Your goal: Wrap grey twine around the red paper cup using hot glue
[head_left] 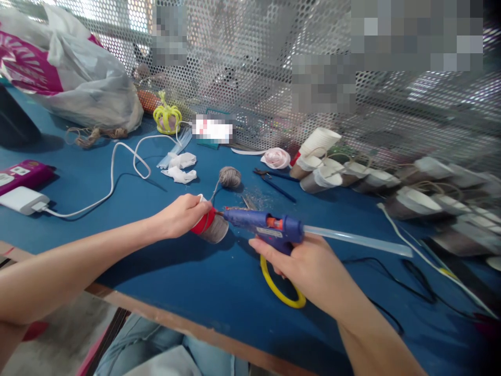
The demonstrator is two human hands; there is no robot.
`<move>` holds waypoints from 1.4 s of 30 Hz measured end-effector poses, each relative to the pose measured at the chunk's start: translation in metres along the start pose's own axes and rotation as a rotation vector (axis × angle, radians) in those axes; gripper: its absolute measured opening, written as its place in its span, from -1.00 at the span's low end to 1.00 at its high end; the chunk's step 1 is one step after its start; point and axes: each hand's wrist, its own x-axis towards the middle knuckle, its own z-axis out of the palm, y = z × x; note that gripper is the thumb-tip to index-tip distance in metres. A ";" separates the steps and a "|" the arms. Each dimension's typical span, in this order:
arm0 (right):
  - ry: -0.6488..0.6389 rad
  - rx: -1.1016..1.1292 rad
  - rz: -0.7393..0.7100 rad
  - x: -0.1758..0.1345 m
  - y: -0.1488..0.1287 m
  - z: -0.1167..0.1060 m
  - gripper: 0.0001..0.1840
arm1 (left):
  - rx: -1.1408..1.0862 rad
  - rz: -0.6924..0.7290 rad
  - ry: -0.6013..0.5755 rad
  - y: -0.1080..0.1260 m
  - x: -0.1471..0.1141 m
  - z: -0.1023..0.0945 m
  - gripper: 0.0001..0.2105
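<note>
My left hand [180, 216] grips a small paper cup [214, 227], tilted on its side above the blue table. Red covers the part of the cup near my fingers, and grey-brown yarn is wrapped round the rest. My right hand [303, 261] is closed round the handle of a blue hot glue gun [262, 225], whose nozzle points left and meets or nearly meets the cup. A clear glue stick [360, 243] juts from its back end. Grey yarn runs from the cup to a small ball [229, 177] just behind. Yellow-handled scissors [279, 292] lie partly hidden beneath my right hand.
Blue-handled pliers [276, 185] and a pale pink ribbon roll [276, 157] lie farther back. Several wrapped cups [323, 177] line the right side by the perforated metal screen. A white cable [113, 177] crosses the left, near a plastic bag [90, 78]. Black cord [385, 269] lies at right.
</note>
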 end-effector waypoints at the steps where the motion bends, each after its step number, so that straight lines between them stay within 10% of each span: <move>1: -0.006 -0.021 -0.008 -0.001 0.000 -0.001 -0.80 | -0.015 -0.009 0.005 0.000 0.000 0.000 -0.64; 22: -0.030 -0.012 -0.132 -0.019 -0.009 0.008 -0.90 | -0.177 -0.174 0.043 0.009 0.001 0.002 -0.72; 42: 0.013 0.150 0.044 0.003 0.007 0.003 -0.81 | 0.027 0.035 -0.090 -0.001 0.001 -0.003 -0.65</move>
